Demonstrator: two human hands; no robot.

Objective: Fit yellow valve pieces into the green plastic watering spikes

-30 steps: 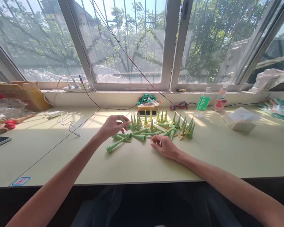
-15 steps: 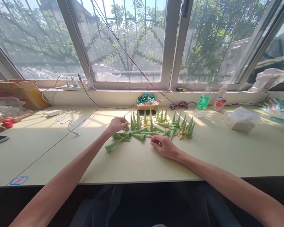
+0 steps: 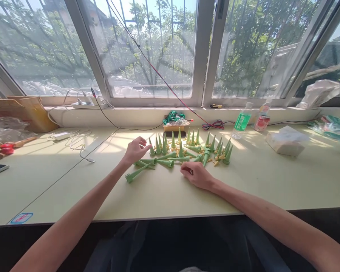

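Green plastic watering spikes (image 3: 181,150) with small yellow valve pieces stand and lie in a loose group on the pale table. My left hand (image 3: 136,150) is at the group's left end, fingers apart and holding nothing. Just beside its fingertips an upright spike (image 3: 151,148) stands on its wide end. Several spikes lie flat in front, among them a long one (image 3: 136,173) pointing up to the right. My right hand (image 3: 197,174) rests on the table before the group, its fingers curled in, with nothing visible in them.
Behind the spikes are a dark phone (image 3: 174,134) and a small box (image 3: 175,124) with green cord. To the right stand a green-labelled bottle (image 3: 241,122), a can (image 3: 262,123) and a tissue pack (image 3: 286,142). A white cable (image 3: 86,158) lies on the left.
My left hand has let go of the upright spike at the left end and drawn slightly back to the left, its fingers opening. My right hand stays where it was.
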